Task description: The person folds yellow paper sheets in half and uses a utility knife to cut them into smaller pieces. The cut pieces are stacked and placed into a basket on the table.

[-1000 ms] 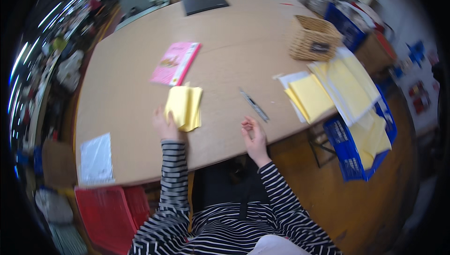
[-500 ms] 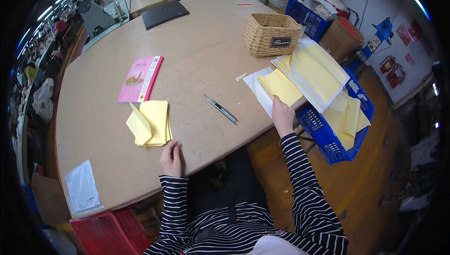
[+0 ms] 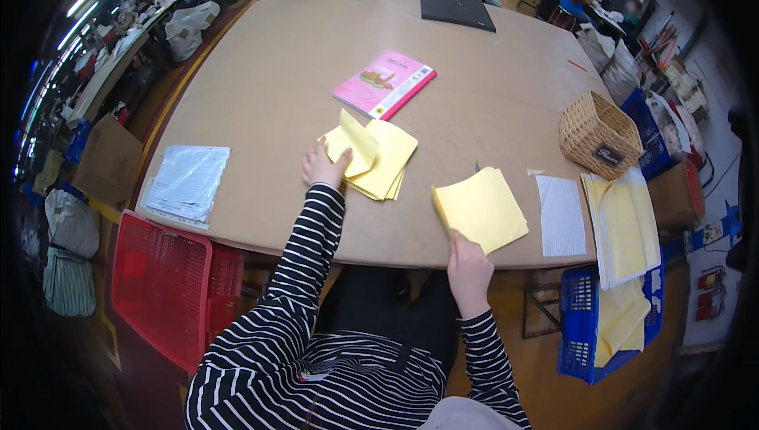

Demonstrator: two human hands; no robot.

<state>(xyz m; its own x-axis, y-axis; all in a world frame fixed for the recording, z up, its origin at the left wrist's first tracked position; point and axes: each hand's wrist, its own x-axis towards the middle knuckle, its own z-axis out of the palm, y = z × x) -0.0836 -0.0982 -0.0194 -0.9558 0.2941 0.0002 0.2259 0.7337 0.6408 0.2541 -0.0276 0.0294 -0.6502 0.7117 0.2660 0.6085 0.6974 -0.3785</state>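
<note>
My left hand (image 3: 322, 166) is at the near left corner of a folded yellow sheet (image 3: 353, 145), thumb and fingers closed on its edge. This sheet lies partly over a small stack of yellow sheets (image 3: 393, 149). My right hand (image 3: 470, 270) pinches the near edge of a second bundle of yellow sheets (image 3: 482, 207), held over the table to the right of the first stack. Under this bundle, only the tip of a utility knife (image 3: 477, 166) shows. Beyond the stack lies a pink book (image 3: 383, 86).
A wicker basket (image 3: 597, 133), a white printed sheet (image 3: 561, 216) and larger yellow sheets (image 3: 624, 228) are at the right edge, above a blue crate (image 3: 581, 327). A plastic-covered paper (image 3: 188, 183) lies at left, near a red crate (image 3: 158, 280). A black board (image 3: 458, 11) lies at the far edge.
The view has swung left. My right hand has brought the yellow bundle from the right edge over the knife. My left hand has moved from beside the stack onto the folded sheet.
</note>
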